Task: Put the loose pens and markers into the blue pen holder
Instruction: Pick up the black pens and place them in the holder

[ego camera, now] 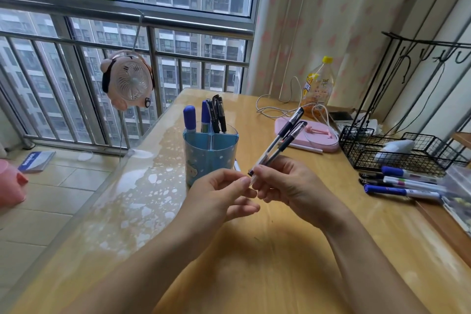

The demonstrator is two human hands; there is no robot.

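Note:
The blue pen holder [210, 154] stands upright on the wooden desk [280, 250], with two blue markers and several dark pens in it. Just in front of it, my right hand [283, 181] grips two clear gel pens [283, 139] by their lower ends; they slant up to the right. My left hand [221, 191] meets them at the bottom, its thumb and fingertips touching the pen ends. Several loose markers and pens [402, 185] lie flat at the desk's right edge. A white pen [237, 166] peeks out behind the holder.
A black wire rack [397, 153] stands at the right, a pink case [308, 135] with a white cable behind the pens, and a yellow-capped bottle [317, 86] further back. A pink fan [128, 79] hangs on the window railing at the left.

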